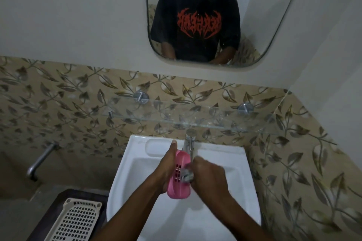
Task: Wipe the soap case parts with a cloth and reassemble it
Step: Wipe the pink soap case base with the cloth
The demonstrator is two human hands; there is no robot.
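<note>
item: pink soap case part (pixel 179 177), slotted, with a grid of small openings on the face turned toward the right hand; held upright on edge above the basin of the white washbasin (pixel 125 174), just in front of the metal tap (pixel 189 143)

left hand (pixel 166 170): closed around the pink part from its left side, palm against the back of it, thumb lying along the top edge and pointing toward the wall; firm hold on the part

right hand (pixel 210 177): curled into a closed fist around a small grey cloth (pixel 187 175), the wad pressed against the slotted face of the pink part; hand slightly blurred, fingers not separately legible

cloth: bunched, only a small portion showing between the right hand and the part

second part: beige perforated tray (pixel 75 221), lying flat on a dark surface (pixel 58 199) to the left of the washbasin, well apart from both hands, untouched

surroundings: glass shelf (pixel 195 115) on two round metal brackets above the tap; leaf-patterned tiles (pixel 58 94) on the lower wall; mirror (pixel 254 25) above, reflecting a person in a dark shirt with red print and a white headset; a metal pipe fitting (pixel 39 160) on the wall at left
</note>
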